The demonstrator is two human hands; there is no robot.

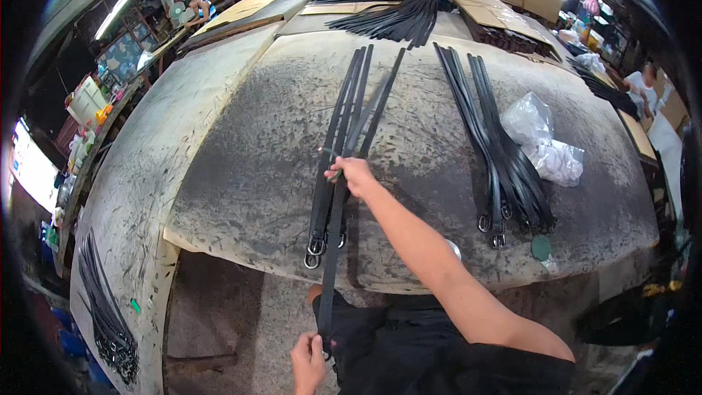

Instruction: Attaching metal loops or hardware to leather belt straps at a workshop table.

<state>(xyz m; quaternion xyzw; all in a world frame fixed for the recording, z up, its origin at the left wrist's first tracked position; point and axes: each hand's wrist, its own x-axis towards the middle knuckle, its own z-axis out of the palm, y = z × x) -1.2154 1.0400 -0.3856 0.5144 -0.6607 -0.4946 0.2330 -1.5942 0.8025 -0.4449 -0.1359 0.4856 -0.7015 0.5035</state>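
A long black belt [331, 271] runs up from my lap and over the near edge of the table. Near its lower end, my left hand [308, 363] pinches it beside what looks like a metal buckle. Farther up, my right hand [355, 177] closes around the same belt, with a thin greenish item [329, 151] showing at the fingers; its kind is unclear. Beyond that hand, the belt's upper part looks blurred. Several other black belts [344, 113] lie beneath and beside it, their silver buckles [314, 247] toward me.
On the worn table [256, 168], a second bundle of belts [504, 153] lies right, beside clear plastic bags [541, 143] and a green disc [540, 248]. More belts [391, 18] fan out at the far end; another bundle [106, 314] lies lower left. Other people sit farther off.
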